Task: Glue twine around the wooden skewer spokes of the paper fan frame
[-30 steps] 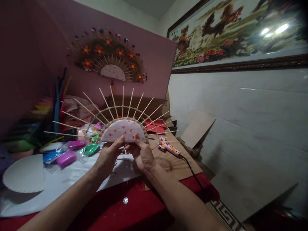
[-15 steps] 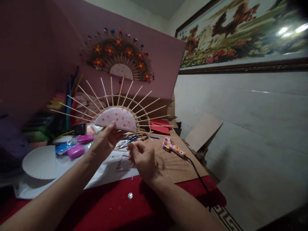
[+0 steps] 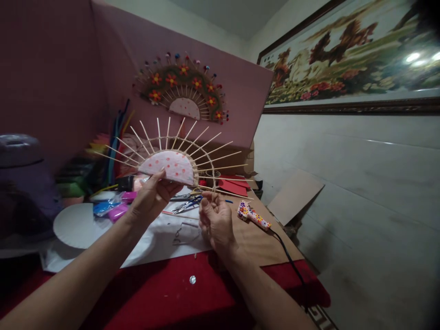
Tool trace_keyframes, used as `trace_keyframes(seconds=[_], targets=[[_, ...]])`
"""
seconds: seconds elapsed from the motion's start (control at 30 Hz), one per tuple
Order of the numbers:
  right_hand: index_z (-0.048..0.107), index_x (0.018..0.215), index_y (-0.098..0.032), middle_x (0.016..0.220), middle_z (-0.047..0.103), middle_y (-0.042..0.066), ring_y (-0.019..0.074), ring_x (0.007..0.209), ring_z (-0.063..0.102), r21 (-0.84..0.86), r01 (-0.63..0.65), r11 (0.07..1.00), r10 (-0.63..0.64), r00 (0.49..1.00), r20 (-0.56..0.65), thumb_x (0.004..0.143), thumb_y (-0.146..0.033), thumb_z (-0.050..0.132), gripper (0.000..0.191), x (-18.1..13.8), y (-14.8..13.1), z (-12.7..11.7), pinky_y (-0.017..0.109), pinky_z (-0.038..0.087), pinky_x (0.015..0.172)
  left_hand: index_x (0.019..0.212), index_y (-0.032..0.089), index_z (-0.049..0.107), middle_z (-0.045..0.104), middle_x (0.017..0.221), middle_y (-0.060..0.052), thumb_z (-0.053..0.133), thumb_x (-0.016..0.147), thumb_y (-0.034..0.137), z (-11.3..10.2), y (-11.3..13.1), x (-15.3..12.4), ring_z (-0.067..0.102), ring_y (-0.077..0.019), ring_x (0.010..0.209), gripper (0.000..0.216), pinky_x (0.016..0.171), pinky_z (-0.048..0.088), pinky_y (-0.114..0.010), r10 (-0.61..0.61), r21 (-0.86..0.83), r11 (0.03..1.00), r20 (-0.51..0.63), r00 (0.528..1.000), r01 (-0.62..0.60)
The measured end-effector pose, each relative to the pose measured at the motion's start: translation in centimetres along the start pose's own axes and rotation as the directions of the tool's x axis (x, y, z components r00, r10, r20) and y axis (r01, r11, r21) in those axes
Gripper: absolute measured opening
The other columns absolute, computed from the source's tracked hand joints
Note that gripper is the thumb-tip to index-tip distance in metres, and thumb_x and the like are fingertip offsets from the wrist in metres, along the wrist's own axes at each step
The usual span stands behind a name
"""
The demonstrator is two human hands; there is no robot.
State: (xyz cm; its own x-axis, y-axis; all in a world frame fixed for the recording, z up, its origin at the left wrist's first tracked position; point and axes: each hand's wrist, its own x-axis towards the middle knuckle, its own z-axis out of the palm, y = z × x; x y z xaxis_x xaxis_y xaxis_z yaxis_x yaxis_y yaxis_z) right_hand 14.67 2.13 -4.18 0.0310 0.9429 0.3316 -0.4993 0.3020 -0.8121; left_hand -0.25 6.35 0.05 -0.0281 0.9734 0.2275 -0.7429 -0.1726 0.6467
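Observation:
My left hand (image 3: 153,198) grips the straight lower edge of a fan-shaped craft (image 3: 175,166): a pink dotted half-disc with wooden skewers (image 3: 220,147) radiating from it and a twine ring woven round them. It is held up above the table. My right hand (image 3: 215,219) is just below the craft's right corner, fingers curled and pinched together near the lowest skewer; what it pinches, if anything, I cannot make out.
Scissors (image 3: 187,204) lie on white paper (image 3: 165,238) under the craft. A dotted glue gun (image 3: 252,215) with a black cord rests on brown cardboard (image 3: 264,243). Coloured clay packets (image 3: 113,211), a white half-disc (image 3: 74,224), a finished flowered fan (image 3: 182,89) on the pink backboard.
My right hand let go of the craft's lower edge, dropped, then rose to its right corner. The left hand alone now holds the craft, lifted and tilted slightly. The view shifted left.

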Motion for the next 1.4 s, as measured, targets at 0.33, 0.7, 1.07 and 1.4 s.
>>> trace_keyframes(seconds=[0.33, 0.7, 1.07, 1.4], targets=[[0.059, 0.087, -0.016, 0.049, 0.033, -0.010, 0.0033, 0.040, 0.022, -0.152, 0.047, 0.987, -0.042, 0.998, 0.037, 0.078, -0.049, 0.062, 0.034, 0.7, -1.6, -2.1, 0.015, 0.015, 0.036, 0.087, 0.015, 0.063, 0.074, 0.078, -0.006, 0.049, 0.088, 0.014, -0.2, 0.1, -0.2, 0.070, -0.0194, 0.074, 0.014, 0.072, 0.059, -0.036, -0.039, -0.072, 0.997, -0.010, 0.999, 0.038], [0.069, 0.082, -0.020, 0.063, 0.053, -0.002, 0.0093, 0.056, 0.043, -0.386, 0.275, 0.881, -0.262, 0.961, 0.086, 0.079, -0.037, 0.064, 0.018, 0.2, 0.0, -4.6, 0.022, 0.037, 0.052, 0.092, 0.015, 0.063, 0.073, 0.083, -0.009, 0.052, 0.087, 0.016, 0.1, -1.1, -0.9, 0.070, -0.0206, 0.077, 0.013, 0.075, 0.058, -0.039, -0.092, -0.075, 0.993, -0.010, 0.996, 0.091], [0.070, 0.076, -0.021, 0.066, 0.059, 0.000, 0.0118, 0.059, 0.050, -0.465, 0.331, 0.821, -0.196, 0.928, 0.316, 0.082, -0.028, 0.061, 0.013, -0.7, 0.4, -4.4, 0.024, 0.041, 0.056, 0.089, 0.013, 0.066, 0.073, 0.080, -0.009, 0.048, 0.090, 0.019, 1.3, -2.9, -2.7, 0.069, -0.0187, 0.068, 0.019, 0.067, 0.058, -0.032, -0.253, 0.027, 0.967, 0.069, 0.965, 0.252], [0.072, 0.085, -0.023, 0.080, 0.066, 0.002, 0.0154, 0.077, 0.059, -0.492, 0.321, 0.809, -0.173, 0.931, 0.322, 0.084, -0.027, 0.059, 0.014, -0.4, 0.4, -4.6, 0.027, 0.044, 0.071, 0.083, 0.012, 0.065, 0.073, 0.069, -0.009, 0.044, 0.091, 0.019, 1.3, -2.3, -2.8, 0.068, -0.0171, 0.060, 0.023, 0.058, 0.057, -0.028, -0.305, 0.048, 0.951, 0.013, 0.952, 0.304]])
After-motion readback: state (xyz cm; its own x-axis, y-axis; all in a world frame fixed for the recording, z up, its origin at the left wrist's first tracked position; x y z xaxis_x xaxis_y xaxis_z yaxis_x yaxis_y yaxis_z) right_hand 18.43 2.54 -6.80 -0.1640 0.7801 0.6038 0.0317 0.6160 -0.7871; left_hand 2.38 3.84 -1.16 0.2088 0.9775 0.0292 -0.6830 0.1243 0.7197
